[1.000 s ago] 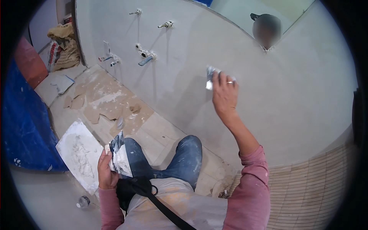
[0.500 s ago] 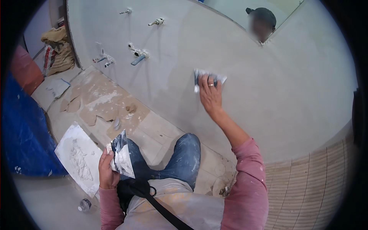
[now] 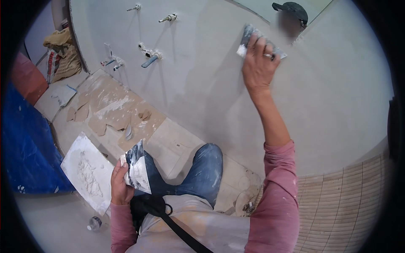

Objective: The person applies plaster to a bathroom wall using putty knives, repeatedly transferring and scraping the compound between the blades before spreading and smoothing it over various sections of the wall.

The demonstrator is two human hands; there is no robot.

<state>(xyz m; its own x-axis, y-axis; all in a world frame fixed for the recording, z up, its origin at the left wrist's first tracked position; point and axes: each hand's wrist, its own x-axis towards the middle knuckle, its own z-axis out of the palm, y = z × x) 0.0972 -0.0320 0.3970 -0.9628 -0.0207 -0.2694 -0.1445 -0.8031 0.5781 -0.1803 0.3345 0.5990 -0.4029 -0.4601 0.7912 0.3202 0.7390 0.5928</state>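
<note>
My right hand (image 3: 260, 67) is raised at the grey plastered wall (image 3: 202, 80), its fingers wrapped over a wide putty knife (image 3: 251, 33). White paste clings to the left corner of that blade, which lies against or very close to the wall. Low on the left, my left hand (image 3: 121, 185) grips a second wide putty knife (image 3: 138, 168) by its edge. A smear of white putty covers part of this blade. Beside it, a white board (image 3: 76, 156) carries a heap of white putty (image 3: 89, 175).
Several pipe stubs (image 3: 151, 60) jut from the wall. Stained cardboard (image 3: 126, 107) covers part of the floor. Blue sheeting (image 3: 31, 147), sacks (image 3: 63, 55) and a small clear container (image 3: 94, 223) are at left. A person in a dark cap (image 3: 291, 10) shows beyond the wall's upper edge.
My right hand has moved up and to the right along the wall with its putty knife. My left hand and the other knife have barely shifted.
</note>
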